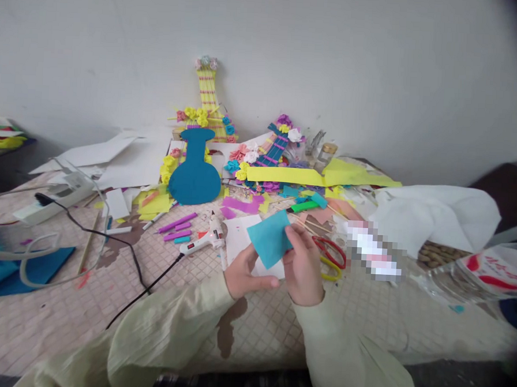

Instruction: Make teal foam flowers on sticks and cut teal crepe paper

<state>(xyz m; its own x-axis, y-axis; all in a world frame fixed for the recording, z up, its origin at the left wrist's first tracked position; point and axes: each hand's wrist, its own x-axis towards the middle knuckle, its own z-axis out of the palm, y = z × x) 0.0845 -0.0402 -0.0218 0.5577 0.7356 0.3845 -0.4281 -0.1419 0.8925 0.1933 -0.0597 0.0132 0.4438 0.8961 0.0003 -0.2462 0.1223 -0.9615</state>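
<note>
A small square of light-blue crepe paper (pixel 270 239) is held up over the table between my two hands. My right hand (pixel 304 270) pinches its right edge between thumb and fingers. At the lower left edge, my left hand (pixel 246 275) holds the paper with its fingers partly hidden behind it; the thumb stretches out below. Under the paper lies a white sheet (pixel 238 234). A white glue gun (pixel 204 242) rests just left of that sheet. Red-handled scissors (pixel 334 250) and a yellow-handled pair (pixel 333 271) lie to the right of my right hand.
A dark-blue vase-shaped cutout (pixel 195 176) leans before decorated pieces with paper flowers (pixel 197 116). Purple rolls (pixel 178 223), a yellow strip (pixel 285 175) and a green marker (pixel 304 207) lie about. A power strip (pixel 54 200) with cables is left, a plastic bottle (pixel 484 272) right.
</note>
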